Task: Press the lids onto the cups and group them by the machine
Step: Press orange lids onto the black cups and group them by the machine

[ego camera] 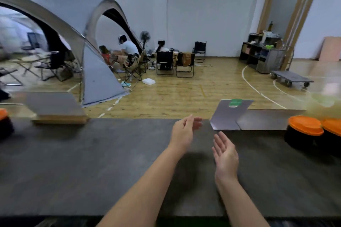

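Two black cups with orange lids stand at the right edge of the dark table (92,162): one cup (302,131) nearer me and a second cup (333,131) cut off by the frame. A third orange-lidded black cup (4,123) sits at the far left edge. My left hand (184,131) and my right hand (226,155) hover over the table's middle, fingers straight, palms facing each other, holding nothing. No machine is in view.
A grey folded card stand (230,114) with a green label stands behind my hands. A flat grey board on a wooden block (55,110) lies at the back left. Beyond the table are a tent, folding chairs, seated people and a trolley.
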{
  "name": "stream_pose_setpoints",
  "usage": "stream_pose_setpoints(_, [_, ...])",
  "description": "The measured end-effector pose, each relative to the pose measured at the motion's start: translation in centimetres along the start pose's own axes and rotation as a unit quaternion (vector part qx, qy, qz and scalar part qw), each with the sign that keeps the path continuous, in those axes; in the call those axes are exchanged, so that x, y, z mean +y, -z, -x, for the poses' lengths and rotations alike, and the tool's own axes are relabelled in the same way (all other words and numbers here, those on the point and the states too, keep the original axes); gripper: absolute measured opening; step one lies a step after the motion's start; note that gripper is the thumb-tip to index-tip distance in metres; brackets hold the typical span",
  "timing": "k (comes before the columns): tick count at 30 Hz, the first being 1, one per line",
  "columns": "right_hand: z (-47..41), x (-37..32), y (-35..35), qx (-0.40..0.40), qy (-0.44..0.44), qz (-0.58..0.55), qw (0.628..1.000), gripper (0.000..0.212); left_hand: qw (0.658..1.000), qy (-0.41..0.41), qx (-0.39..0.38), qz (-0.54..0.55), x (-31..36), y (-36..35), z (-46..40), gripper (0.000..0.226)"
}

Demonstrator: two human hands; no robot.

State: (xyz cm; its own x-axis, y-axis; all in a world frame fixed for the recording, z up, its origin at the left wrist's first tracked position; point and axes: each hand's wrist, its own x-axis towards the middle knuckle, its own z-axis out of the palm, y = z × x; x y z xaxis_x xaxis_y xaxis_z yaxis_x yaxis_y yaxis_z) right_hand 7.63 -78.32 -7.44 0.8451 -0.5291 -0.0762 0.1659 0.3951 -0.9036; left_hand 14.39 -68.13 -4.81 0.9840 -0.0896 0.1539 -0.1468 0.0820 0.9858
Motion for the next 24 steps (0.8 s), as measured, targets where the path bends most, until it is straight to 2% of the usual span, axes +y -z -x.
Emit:
stream_pose_setpoints(3, [3.5,3.6,-7.1,-0.073,-0.034,0.007,0.997,0.043,0.990,-0.032,0.137,0.002,1.3,10.2,1.6,0.043])
stream_pose_setpoints(8, [10.9,8.9,-19.5,-0.163,-0.074,0.023,0.984,0.038,0.944,-0.064,0.323,-0.016,2.7,26.8,5.4,0.044])
stream_pose_setpoints(13, [18.2,13.7,-30.6,-0.250,-0.107,0.039,0.962,0.032,0.899,-0.055,0.430,-0.057,4.2,39.8,10.4,0.039])
stream_pose_setpoints(18, [24.4,18.7,-39.5,-0.326,-0.130,0.081,0.933,0.033,0.819,-0.044,0.565,-0.085,4.7,49.2,13.8,0.018])
stream_pose_setpoints(20, [26.4,20.9,-42.4,-0.346,-0.133,0.101,0.923,0.032,0.799,-0.024,0.597,-0.068,4.3,52.6,14.1,0.026])
stream_pose_setpoints(22, [28.0,22.9,-45.0,-0.364,-0.129,0.120,0.915,0.032,0.793,0.002,0.608,-0.050,4.2,55.6,14.0,0.038])
stream_pose_setpoints(24, [29.3,24.2,-47.0,-0.380,-0.128,0.145,0.904,0.038,0.809,0.053,0.586,-0.013,4.4,57.7,13.6,0.047])
